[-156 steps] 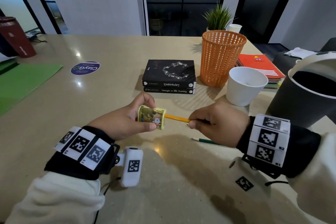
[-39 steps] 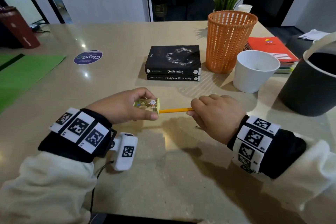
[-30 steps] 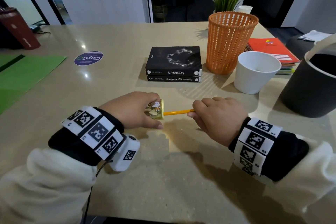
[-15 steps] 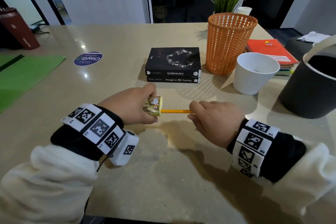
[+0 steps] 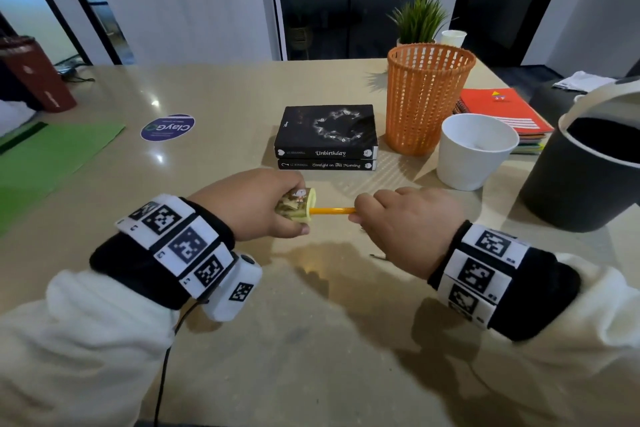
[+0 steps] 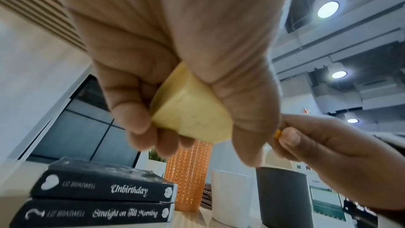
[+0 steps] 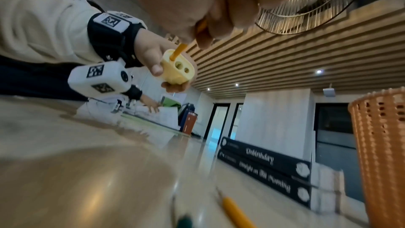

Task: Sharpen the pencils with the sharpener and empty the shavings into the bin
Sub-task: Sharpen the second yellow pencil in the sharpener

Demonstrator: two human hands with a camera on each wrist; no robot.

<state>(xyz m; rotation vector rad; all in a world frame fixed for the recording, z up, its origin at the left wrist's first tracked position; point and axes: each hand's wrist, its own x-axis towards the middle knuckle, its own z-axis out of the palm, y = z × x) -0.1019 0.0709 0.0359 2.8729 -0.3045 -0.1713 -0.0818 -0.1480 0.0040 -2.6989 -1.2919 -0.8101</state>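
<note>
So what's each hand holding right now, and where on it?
The left hand grips the yellow sharpener around its body. The right hand pinches the orange pencil along its shaft; its tip sits in a sharpener hole.

Sharpener (image 5: 295, 205) rolled further over in the left hand (image 5: 248, 204); less orange pencil (image 5: 332, 210) showing than before

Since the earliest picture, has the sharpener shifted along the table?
No. The sharpener stays just before the stacked books, held by the left hand, only turned.
</note>
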